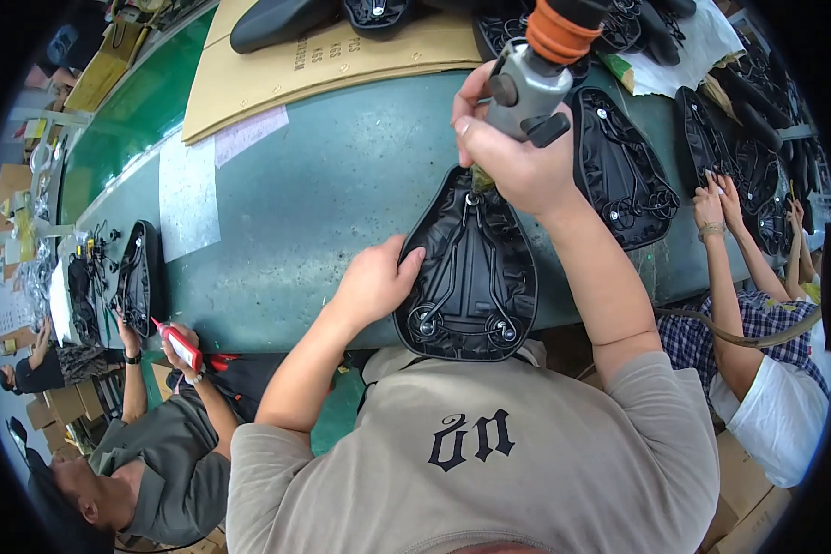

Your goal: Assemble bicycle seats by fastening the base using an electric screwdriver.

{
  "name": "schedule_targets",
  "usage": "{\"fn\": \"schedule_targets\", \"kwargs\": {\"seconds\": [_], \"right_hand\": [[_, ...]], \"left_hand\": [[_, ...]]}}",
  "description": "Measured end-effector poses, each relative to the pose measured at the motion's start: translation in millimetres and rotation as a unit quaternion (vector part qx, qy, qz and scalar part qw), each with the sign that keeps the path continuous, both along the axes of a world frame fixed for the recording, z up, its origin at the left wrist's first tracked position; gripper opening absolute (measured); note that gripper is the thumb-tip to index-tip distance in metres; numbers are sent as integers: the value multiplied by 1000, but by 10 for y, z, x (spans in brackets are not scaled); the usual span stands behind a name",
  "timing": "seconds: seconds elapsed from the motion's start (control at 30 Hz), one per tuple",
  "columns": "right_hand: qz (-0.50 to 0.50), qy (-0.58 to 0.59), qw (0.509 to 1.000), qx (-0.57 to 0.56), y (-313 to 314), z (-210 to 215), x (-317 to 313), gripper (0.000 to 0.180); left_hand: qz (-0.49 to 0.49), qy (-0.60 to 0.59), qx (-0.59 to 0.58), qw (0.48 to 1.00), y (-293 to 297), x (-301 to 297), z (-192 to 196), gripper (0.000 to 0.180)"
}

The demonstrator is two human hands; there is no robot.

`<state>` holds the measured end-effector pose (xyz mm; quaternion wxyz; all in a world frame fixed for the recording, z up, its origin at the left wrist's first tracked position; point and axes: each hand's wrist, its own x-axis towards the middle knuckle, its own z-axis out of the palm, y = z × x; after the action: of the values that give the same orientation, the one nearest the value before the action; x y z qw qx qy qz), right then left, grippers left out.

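Note:
A black bicycle saddle [466,277] lies underside up at the table's near edge, close against my body. Its metal rails and two coil springs face me, and its narrow nose points away. My left hand [379,282] grips the saddle's left rim, thumb on top and fingers mostly hidden. Wrapped round a silver power screwdriver [531,97] with an orange band is my right hand [517,152]. The driver stands nearly upright over the saddle's nose. Its tip is partly hidden by my hand, near the shiny fastener [473,198] where the rails meet.
Another upturned saddle [621,171] lies just right of mine. Flat cardboard [332,78] and more saddles sit at the far side, with paper sheets [189,194] at left. A co-worker at left holds a red tool [183,349] near a saddle [139,277]; other co-workers handle saddles at right.

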<state>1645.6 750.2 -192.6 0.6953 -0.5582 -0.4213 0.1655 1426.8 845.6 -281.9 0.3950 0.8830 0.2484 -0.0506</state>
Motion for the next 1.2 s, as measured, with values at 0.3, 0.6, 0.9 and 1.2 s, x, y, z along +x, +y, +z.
{"fn": "schedule_targets", "kwargs": {"seconds": [0.3,0.6,0.9,1.2], "right_hand": [[21,93,995,-28,50,14,5,12],[59,131,989,-27,-35,60,-22,10],[99,133,986,-21,15,85,46,13],[110,49,983,138,-567,511,-48,36]], "left_hand": [[26,-2,2,1000,-51,33,114,38],[9,-34,-20,999,-94,-88,-86,41],[3,-45,-39,998,-37,-100,-157,43],[244,-73,-48,966,-98,-488,-180,42]]}}
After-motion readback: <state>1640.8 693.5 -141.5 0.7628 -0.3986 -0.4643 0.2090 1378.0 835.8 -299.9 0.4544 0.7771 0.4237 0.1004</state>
